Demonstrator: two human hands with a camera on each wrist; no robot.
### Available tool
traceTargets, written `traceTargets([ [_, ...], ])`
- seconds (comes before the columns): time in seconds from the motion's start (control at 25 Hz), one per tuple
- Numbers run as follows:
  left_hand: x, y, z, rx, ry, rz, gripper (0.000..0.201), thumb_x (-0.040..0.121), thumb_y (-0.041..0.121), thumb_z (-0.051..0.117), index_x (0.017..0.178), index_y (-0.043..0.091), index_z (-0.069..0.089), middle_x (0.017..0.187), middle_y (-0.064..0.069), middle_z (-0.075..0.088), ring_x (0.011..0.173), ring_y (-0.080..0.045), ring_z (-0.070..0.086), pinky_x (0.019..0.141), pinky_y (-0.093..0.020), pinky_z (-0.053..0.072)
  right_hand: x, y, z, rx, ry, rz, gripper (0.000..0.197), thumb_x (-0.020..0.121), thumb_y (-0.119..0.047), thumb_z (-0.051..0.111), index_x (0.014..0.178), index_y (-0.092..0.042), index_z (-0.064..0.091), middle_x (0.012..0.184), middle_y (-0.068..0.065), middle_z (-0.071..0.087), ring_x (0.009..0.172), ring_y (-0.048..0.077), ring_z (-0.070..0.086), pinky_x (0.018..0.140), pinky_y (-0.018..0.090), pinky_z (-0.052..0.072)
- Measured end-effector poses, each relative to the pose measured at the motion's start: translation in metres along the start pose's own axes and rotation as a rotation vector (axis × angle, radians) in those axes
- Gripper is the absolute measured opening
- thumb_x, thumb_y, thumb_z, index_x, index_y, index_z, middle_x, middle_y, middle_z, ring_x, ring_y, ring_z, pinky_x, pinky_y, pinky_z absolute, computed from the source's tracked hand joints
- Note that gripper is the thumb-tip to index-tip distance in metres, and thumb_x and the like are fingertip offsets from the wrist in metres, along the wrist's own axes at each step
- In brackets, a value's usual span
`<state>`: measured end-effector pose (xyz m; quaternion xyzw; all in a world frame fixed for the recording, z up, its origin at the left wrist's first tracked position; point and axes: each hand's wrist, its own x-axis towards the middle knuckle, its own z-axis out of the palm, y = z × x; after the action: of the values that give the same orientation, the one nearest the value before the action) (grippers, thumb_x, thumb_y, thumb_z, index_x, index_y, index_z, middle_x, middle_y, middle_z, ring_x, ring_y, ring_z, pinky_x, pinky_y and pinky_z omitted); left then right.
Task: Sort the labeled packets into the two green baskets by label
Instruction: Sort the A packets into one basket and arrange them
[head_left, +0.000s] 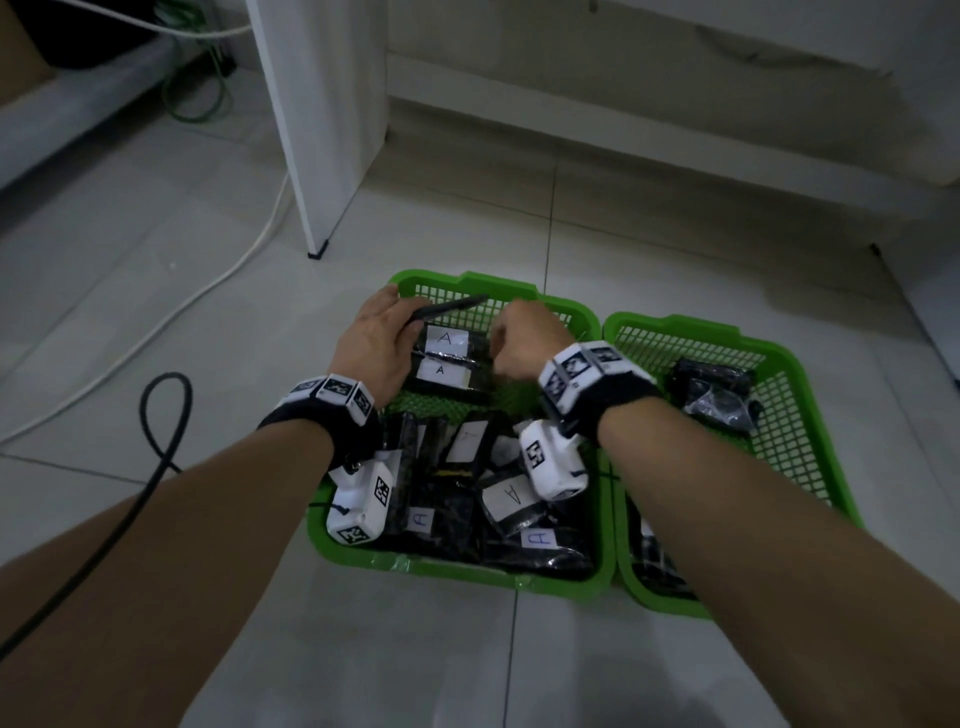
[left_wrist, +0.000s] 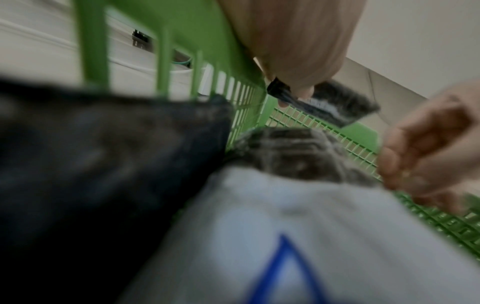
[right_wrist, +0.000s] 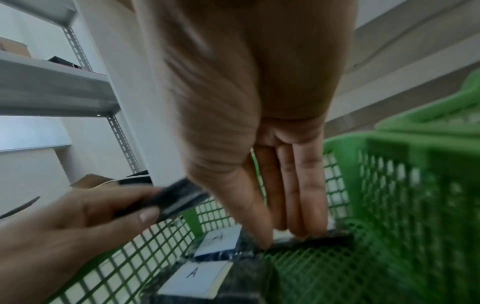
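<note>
Two green baskets stand side by side on the tiled floor. The left basket (head_left: 457, 570) holds several black packets with white "A" labels, two of them (head_left: 445, 338) (head_left: 440, 370) at its far end. My left hand (head_left: 405, 319) pinches a thin black packet (head_left: 452, 305) above the far left corner; the same packet (left_wrist: 324, 102) (right_wrist: 179, 195) shows in both wrist views. My right hand (head_left: 519, 332) reaches down with straight fingers (right_wrist: 293, 195) touching the far edge of the rear "A" packet (right_wrist: 221, 239). The right basket (head_left: 675, 325) holds a few black packets (head_left: 717, 389).
A white furniture panel (head_left: 322, 130) stands on the floor just behind the baskets. A white cable (head_left: 208, 291) and a black cable (head_left: 161, 415) run over the tiles at left. Metal shelving (right_wrist: 52, 92) stands further left. Bare tiles lie in front of the baskets.
</note>
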<state>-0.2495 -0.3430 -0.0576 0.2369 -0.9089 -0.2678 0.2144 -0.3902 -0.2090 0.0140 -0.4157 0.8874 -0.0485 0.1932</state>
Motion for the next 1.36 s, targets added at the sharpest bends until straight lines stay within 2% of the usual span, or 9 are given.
traceTargets([
  [0.12, 0.000, -0.001, -0.002, 0.026, -0.032, 0.076, 0.036, 0.095, 0.012, 0.058, 0.130, 0.013, 0.063, 0.125, -0.015, 0.062, 0.139, -0.033, 0.038, 0.114, -0.041, 0.033, -0.015, 0.022, -0.008, 0.117, -0.138, 0.017, 0.012, 0.083, -0.016, 0.081, 0.092, -0.007, 0.078, 0.091, 0.008, 0.076, 0.080, 0.020, 0.071, 0.068, 0.031, 0.061],
  [0.32, 0.000, -0.003, -0.001, 0.106, -0.067, 0.096, 0.033, 0.084, 0.009, 0.070, 0.117, 0.012, 0.073, 0.118, -0.011, 0.069, 0.142, -0.032, 0.033, 0.118, -0.034, 0.023, -0.040, 0.001, 0.027, -0.057, -0.265, -0.075, 0.056, 0.076, -0.052, 0.083, 0.107, -0.007, 0.069, 0.097, 0.010, 0.070, 0.084, 0.024, 0.065, 0.073, 0.036, 0.055],
  [0.44, 0.001, -0.005, 0.000, 0.185, -0.086, 0.110, 0.034, 0.078, 0.013, 0.074, 0.112, 0.015, 0.075, 0.114, -0.007, 0.072, 0.145, -0.029, 0.029, 0.119, -0.031, 0.020, -0.045, 0.000, 0.018, 0.254, -0.175, -0.014, 0.044, 0.073, -0.030, 0.090, 0.107, -0.013, 0.068, 0.101, 0.003, 0.069, 0.091, 0.023, 0.068, 0.078, 0.036, 0.060],
  [0.56, 0.001, -0.003, 0.000, 0.294, -0.161, 0.047, 0.036, 0.077, 0.033, 0.075, 0.111, 0.024, 0.075, 0.117, 0.005, 0.071, 0.149, -0.023, 0.018, 0.116, -0.047, 0.031, -0.048, 0.013, -0.018, 0.738, -0.194, 0.080, 0.035, 0.079, -0.004, 0.081, 0.107, -0.019, 0.068, 0.107, 0.004, 0.070, 0.092, 0.024, 0.072, 0.075, 0.034, 0.063],
  [0.64, 0.001, 0.001, -0.002, 0.336, -0.193, 0.007, 0.037, 0.078, 0.044, 0.073, 0.111, 0.026, 0.075, 0.119, 0.009, 0.070, 0.150, -0.021, 0.013, 0.111, -0.051, 0.036, -0.042, 0.025, -0.040, 0.851, -0.001, 0.122, 0.035, 0.078, 0.001, 0.078, 0.106, -0.018, 0.071, 0.107, 0.003, 0.071, 0.093, 0.022, 0.071, 0.068, 0.027, 0.061],
  [0.76, 0.000, 0.001, -0.002, 0.352, -0.189, 0.001, 0.039, 0.079, 0.045, 0.073, 0.114, 0.026, 0.074, 0.121, 0.005, 0.070, 0.151, -0.019, 0.010, 0.109, -0.050, 0.038, -0.020, 0.037, -0.050, 0.708, 0.255, 0.150, 0.028, 0.074, 0.006, 0.076, 0.091, -0.016, 0.076, 0.097, 0.001, 0.072, 0.093, 0.018, 0.069, 0.063, 0.022, 0.056],
  [1.04, 0.000, -0.001, -0.001, 0.352, -0.190, -0.059, 0.045, 0.076, 0.045, 0.077, 0.116, 0.024, 0.071, 0.146, -0.006, 0.050, 0.150, -0.013, 0.013, 0.107, -0.045, 0.042, 0.008, 0.017, 0.003, -0.007, -0.053, -0.005, 0.025, 0.092, -0.004, 0.059, 0.114, -0.010, 0.069, 0.117, 0.006, 0.067, 0.103, 0.027, 0.063, 0.087, 0.036, 0.055],
  [1.24, 0.000, -0.001, -0.001, 0.317, -0.166, -0.048, 0.044, 0.077, 0.040, 0.078, 0.115, 0.019, 0.070, 0.133, -0.008, 0.060, 0.151, -0.015, 0.009, 0.107, -0.048, 0.042, 0.007, 0.027, 0.013, -0.095, -0.048, 0.050, 0.016, 0.085, -0.022, 0.070, 0.082, -0.009, 0.060, 0.078, 0.005, 0.056, 0.075, 0.026, 0.058, 0.056, 0.028, 0.042],
  [1.36, 0.000, 0.002, -0.002, 0.302, -0.159, -0.039, 0.044, 0.075, 0.038, 0.079, 0.113, 0.018, 0.070, 0.129, -0.007, 0.063, 0.150, -0.016, 0.010, 0.106, -0.048, 0.042, 0.000, 0.032, 0.006, -0.012, -0.067, 0.010, 0.019, 0.084, -0.026, 0.075, 0.092, -0.011, 0.067, 0.088, 0.005, 0.061, 0.082, 0.025, 0.061, 0.064, 0.026, 0.041],
])
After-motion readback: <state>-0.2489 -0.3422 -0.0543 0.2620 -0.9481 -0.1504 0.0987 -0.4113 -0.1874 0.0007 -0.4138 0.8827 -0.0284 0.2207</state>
